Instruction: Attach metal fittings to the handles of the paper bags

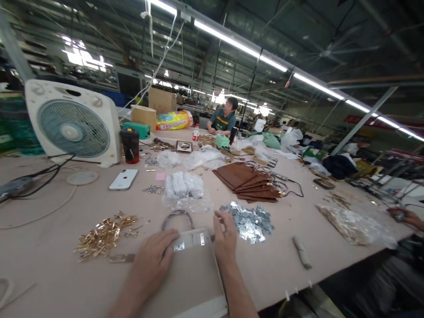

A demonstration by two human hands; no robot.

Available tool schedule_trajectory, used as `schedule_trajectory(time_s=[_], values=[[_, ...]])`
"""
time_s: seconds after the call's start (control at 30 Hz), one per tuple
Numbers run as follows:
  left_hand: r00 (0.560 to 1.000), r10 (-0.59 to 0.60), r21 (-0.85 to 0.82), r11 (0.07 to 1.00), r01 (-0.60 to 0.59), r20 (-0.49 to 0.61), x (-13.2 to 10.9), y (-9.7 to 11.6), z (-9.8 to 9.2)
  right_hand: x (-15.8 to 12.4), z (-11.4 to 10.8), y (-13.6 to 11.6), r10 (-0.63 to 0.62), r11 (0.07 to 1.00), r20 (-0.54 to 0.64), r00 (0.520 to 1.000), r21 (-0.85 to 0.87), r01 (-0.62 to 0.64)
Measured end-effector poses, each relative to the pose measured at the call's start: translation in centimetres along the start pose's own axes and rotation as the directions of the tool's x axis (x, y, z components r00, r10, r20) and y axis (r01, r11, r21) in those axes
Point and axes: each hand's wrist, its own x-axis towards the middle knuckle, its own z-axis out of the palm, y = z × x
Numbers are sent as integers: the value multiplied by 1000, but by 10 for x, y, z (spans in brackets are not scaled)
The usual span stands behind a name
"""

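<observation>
A beige handbag [195,269] lies flat in front of me, its looped handle [177,213] pointing away. Near its top edge are a small shiny metal plate [179,245] and a light rectangular fitting [202,239]. My left hand [155,251] rests on the bag's upper left side, fingers extended together, beside a strap with a buckle-like end [122,258]. At the upper right edge is my right hand [225,234], its fingers curled; what they hold, if anything, is hidden. Just beyond it spreads a pile of silvery metal plates [250,223].
Gold-coloured hardware [104,234] is heaped at left. Farther back are a phone [123,179], a box fan [73,123], a dark bottle [130,145], a plastic-wrapped bundle [184,185] and stacked brown bag pieces [250,179]. A co-worker [222,119] sits across; another person's hand [406,216] shows at right.
</observation>
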Motion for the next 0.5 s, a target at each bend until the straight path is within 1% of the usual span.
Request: schedule_trajectory(time_s=[0.03, 0.07, 0.1, 0.13, 0.2, 0.27, 0.33, 0.4, 0.43, 0.5], values=[[1000, 6, 7, 1000, -6, 2, 0, 1, -1, 4, -8, 7, 29, 999, -77, 997, -36, -32], [1000, 10, 13, 1000, -10, 5, 1, 2, -3, 9, -17, 16, 52, 996, -126, 991, -72, -61], [1000, 11, 19, 1000, -11, 8, 1, 2, -3, 12, -27, 25, 66, 991, -142, 988, -109, -82], [1000, 7, 24, 1000, -7, 12, 1, 2, -4, 16, -37, 34, 65, 984, -122, 990, -154, -84], [1000, -4, 30, 1000, 4, 19, 1, 2, -4, 20, -56, 53, 26, 965, 5, 1000, -260, -23], [1000, -11, 30, 1000, 10, 27, 0, 1, -3, 21, -73, 70, -13, 938, 151, 988, -340, 65], [999, -16, 26, 1000, 16, 35, -2, 0, -1, 19, -84, 83, -31, 915, 233, 972, -385, 121], [999, -26, 20, 999, 25, 45, -3, -1, 0, 17, -90, 91, -44, 899, 252, 967, -412, 148], [998, -32, 17, 999, 32, 49, -4, -1, 0, 17, -91, 94, -55, 893, 241, 969, -421, 156], [998, -44, 15, 999, 43, 53, -4, -2, 0, 20, -94, 98, -86, 880, 168, 982, -450, 154]])
